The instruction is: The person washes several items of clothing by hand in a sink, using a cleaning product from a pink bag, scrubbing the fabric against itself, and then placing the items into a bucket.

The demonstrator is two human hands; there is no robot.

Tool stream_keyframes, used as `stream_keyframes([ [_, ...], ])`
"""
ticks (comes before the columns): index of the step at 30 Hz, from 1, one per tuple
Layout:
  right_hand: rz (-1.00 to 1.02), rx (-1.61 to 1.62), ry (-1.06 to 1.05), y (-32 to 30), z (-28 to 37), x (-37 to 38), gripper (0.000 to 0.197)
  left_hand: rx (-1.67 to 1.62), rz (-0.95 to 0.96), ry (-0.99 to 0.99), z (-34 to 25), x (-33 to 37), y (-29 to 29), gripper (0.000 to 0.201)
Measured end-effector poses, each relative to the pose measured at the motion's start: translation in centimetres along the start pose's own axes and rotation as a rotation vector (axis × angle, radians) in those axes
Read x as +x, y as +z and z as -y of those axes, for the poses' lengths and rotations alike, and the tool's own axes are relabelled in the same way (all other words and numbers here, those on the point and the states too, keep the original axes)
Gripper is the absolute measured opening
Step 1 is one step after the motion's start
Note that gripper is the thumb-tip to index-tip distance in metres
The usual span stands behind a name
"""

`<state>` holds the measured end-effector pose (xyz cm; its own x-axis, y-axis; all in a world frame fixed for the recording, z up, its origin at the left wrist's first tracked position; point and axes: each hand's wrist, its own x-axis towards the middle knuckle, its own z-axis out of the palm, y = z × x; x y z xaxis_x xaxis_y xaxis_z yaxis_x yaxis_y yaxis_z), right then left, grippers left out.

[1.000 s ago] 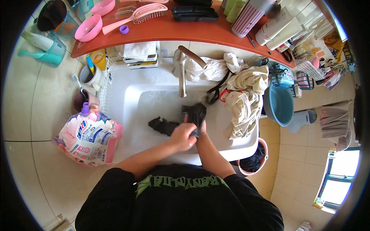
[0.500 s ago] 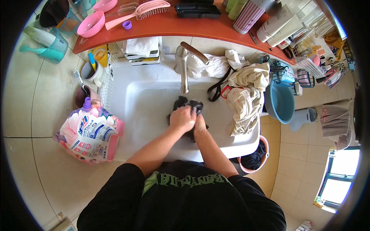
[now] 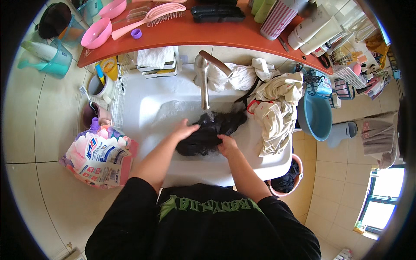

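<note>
A wet black garment (image 3: 210, 132) lies spread in the white sink (image 3: 149, 149), under the spout of the metal faucet (image 3: 203, 84); its kind cannot be made out. At its left edge is my left hand (image 3: 186, 129), thumb apart from the fingers and fingertips touching the fabric. My right hand (image 3: 227, 144) pinches the garment's near right edge. Suds and water surround the cloth. Cream-coloured clothes (image 3: 275, 125) with a dark strap are heaped along the sink's right rim, close to the black fabric.
A detergent pouch (image 3: 99, 156) with a purple spout stands left of the sink, near cups in a wire rack (image 3: 123, 86). Above the faucet runs a red shelf (image 3: 173, 37) with toiletries. On the right are a blue basin (image 3: 316, 115) and a pink bucket (image 3: 297, 175) holding dark cloth.
The black garment was bunched small between both hands; now it is spread wide across the sink. My hands have moved apart, the left one to the left.
</note>
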<state>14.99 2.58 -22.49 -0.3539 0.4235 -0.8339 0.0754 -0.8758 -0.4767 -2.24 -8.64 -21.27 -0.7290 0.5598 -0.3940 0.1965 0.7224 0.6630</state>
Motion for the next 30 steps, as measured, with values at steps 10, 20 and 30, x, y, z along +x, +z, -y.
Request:
stream_keyframes([
  [10,0.399,0.466,-0.044,2.1,3.9,-2.7,0.067,-0.004,0.204,0.761,-9.0,-13.5,0.0,0.04],
  [20,0.636,0.748,0.02,1.4,-1.1,-1.1,0.048,0.186,-0.059,0.754,-10.7,-9.7,2.7,0.026],
  [30,0.221,0.023,-0.179,1.7,8.3,-6.6,0.061,-0.913,0.354,-0.01,-2.1,-5.9,-6.9,0.031],
])
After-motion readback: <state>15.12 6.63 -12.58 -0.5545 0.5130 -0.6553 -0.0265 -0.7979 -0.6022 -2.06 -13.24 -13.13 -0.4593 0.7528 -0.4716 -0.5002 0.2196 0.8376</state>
